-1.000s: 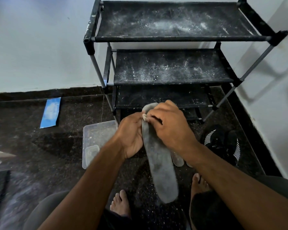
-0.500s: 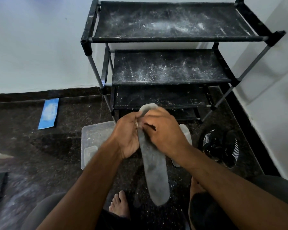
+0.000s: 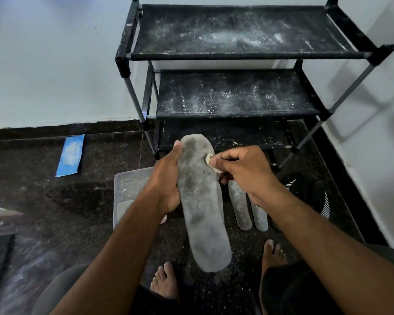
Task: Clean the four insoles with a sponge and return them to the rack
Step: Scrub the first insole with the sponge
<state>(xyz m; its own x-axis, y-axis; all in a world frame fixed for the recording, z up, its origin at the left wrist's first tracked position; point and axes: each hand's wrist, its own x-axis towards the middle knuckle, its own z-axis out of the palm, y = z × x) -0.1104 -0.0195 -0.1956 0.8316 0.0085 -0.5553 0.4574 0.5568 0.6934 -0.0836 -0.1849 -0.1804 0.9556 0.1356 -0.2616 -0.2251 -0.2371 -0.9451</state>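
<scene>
Head view, frame centre: the left hand grips the grey insole along its edge, fingers curled round it. The right hand pinches a sponge against its upper part. Scrubbing is likely underway; next, wipe downward. The rack stands above.

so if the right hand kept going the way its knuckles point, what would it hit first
Probably the insole: the right hand points left with the sponge already at its edge. Past that, the left hand holding it.
</scene>
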